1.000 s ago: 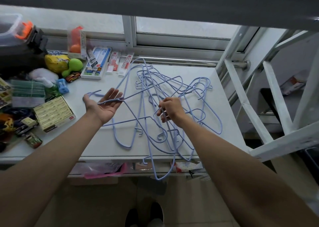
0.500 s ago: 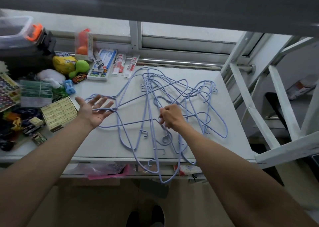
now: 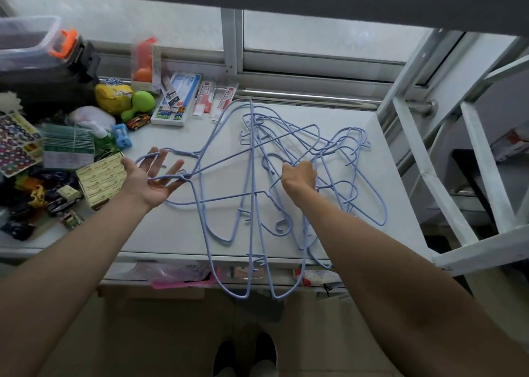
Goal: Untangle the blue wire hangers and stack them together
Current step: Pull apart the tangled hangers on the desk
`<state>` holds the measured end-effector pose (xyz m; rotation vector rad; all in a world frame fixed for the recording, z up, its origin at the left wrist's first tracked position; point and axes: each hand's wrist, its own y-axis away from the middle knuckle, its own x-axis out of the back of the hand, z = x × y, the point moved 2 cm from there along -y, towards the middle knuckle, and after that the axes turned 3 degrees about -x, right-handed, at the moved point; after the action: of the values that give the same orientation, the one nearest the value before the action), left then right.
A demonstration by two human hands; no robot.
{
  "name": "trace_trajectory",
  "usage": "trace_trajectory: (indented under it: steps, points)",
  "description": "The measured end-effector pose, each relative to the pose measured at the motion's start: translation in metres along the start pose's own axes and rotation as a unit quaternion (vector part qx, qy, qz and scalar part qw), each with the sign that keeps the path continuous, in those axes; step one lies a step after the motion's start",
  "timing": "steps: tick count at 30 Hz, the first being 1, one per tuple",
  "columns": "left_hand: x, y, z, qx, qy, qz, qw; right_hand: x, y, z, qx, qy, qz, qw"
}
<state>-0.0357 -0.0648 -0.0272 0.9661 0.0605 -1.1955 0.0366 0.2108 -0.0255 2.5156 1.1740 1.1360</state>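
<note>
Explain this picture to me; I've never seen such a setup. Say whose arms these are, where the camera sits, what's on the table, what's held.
No machine here: these are a person's bare arms, filmed by one wide-angle camera worn on the head, looking down. On the white table lies a tangle of blue wire hangers, some overhanging the near edge. The left hand is open, palm up, a wire across its fingers. The right hand curls round wires mid-tangle. The table's left is crowded with toys and packets.

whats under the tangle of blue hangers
Only the bare white table shows through the blue hangers; their near loops overhang its edge above the floor. What lies beneath the right hand is covered.
</note>
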Motion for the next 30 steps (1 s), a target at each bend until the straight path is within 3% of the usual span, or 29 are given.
trace_trajectory:
  steps: [5,16,23,30]
  points:
    - [0.001,0.001,0.01,0.001,-0.002,0.005,1.0,-0.008,-0.004,-0.002,-0.036,-0.02,0.001,0.999]
    - [0.003,0.002,0.012,0.016,-0.004,0.025,1.0,0.011,-0.007,-0.044,0.118,0.132,0.039,0.983]
    - [-0.004,0.002,0.007,0.017,-0.008,0.028,0.999,0.038,-0.03,-0.056,0.16,0.231,0.068,0.957]
    - [-0.002,-0.002,-0.009,0.027,-0.021,0.016,0.999,0.054,-0.057,-0.054,0.186,0.237,0.037,0.953]
